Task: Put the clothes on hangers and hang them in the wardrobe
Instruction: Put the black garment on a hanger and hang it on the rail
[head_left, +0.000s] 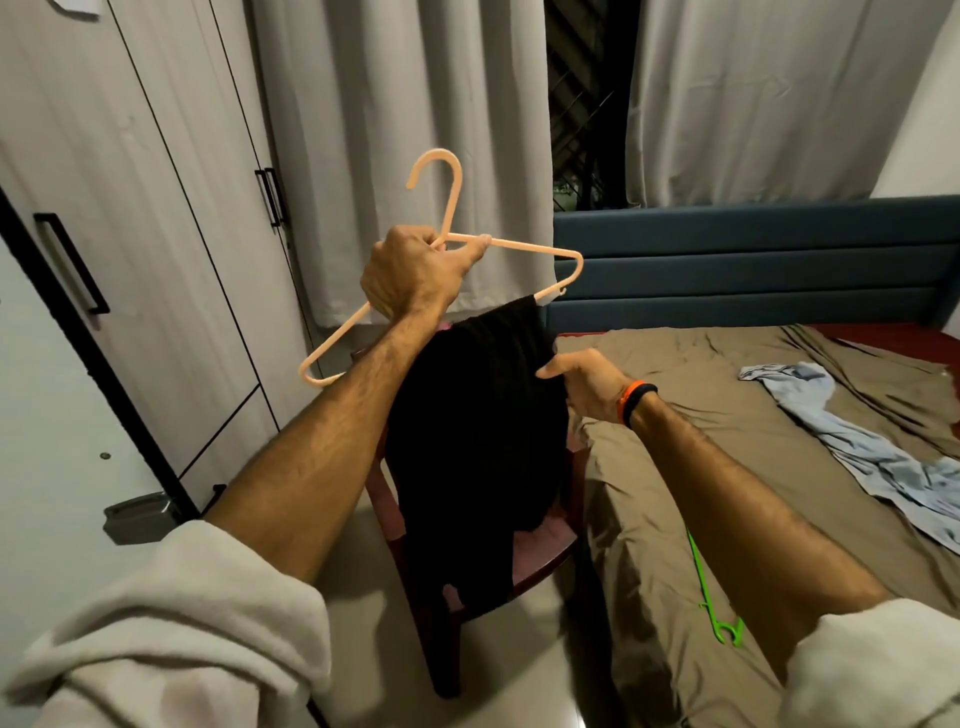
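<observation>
1. Wardrobe (156, 218), left of frame: doors closed. Both hands are occupied, so opening it may dislodge the load.
2. Left hand (410, 275), centre: grip closed around the peach hanger (524, 248) at its neck. The hanger is tilted; fabric can slide toward the low end.
3. Black garment (478, 415), centre: draped on the hanger's lower bar, apparently only partly across.
4. Right hand (587, 387): grip pinching the garment edge. A hard pull may strip it off.
5. Light blue garment (852, 447) and green hanger (711, 597), right, lie on the bed (727, 364).
</observation>
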